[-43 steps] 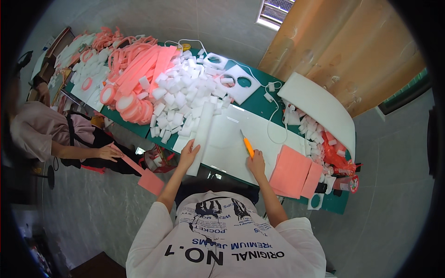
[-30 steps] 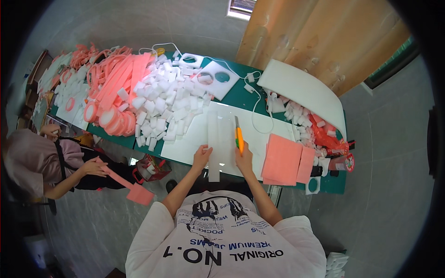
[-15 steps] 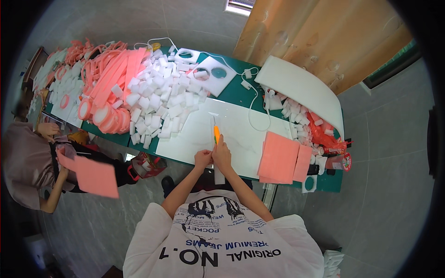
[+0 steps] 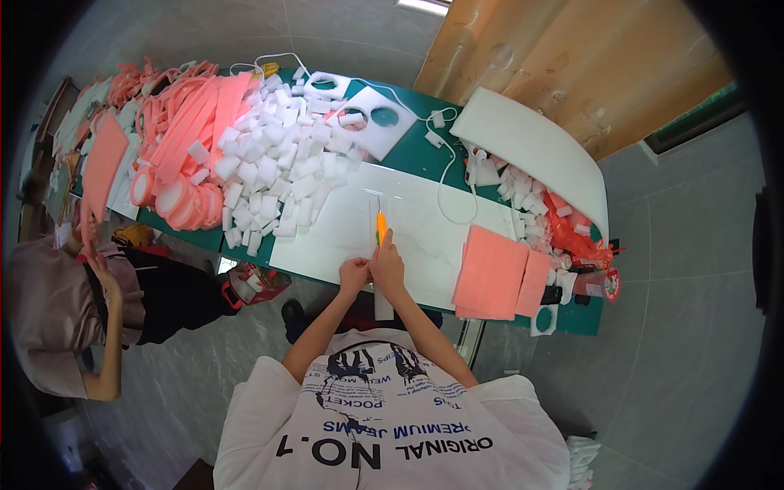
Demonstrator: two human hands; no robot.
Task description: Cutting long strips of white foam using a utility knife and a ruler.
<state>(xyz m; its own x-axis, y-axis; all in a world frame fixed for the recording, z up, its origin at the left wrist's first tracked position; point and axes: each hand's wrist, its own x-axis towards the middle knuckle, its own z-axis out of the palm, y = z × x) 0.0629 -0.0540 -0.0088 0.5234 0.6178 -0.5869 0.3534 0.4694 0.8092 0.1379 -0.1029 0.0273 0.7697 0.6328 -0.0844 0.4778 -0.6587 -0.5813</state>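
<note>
My right hand (image 4: 388, 268) is closed round an orange utility knife (image 4: 381, 226), its thin blade pointing away from me over the white marbled board (image 4: 429, 257). Pressed up against it, my left hand (image 4: 354, 276) has its fingers drawn together; what they grip is hidden. A narrow see-through strip, perhaps a ruler (image 4: 374, 207), lies beside the blade. Below my hands a pale strip (image 4: 383, 308) sticks out past the board's near edge. Flat pink foam sheets (image 4: 492, 273) are stacked on the board's right.
White foam blocks (image 4: 269, 167) heap up left of the board, with pink foam strips and rings (image 4: 175, 196) beyond. A cable (image 4: 445, 192) crosses the green table (image 4: 408, 159). A curved white foam sheet (image 4: 531, 131) stands at right. A co-worker (image 4: 65, 302) holds a pink sheet (image 4: 102, 159).
The co-worker at left has raised the pink sheet from low beside the table to above its edge. My hands and the knife have barely moved.
</note>
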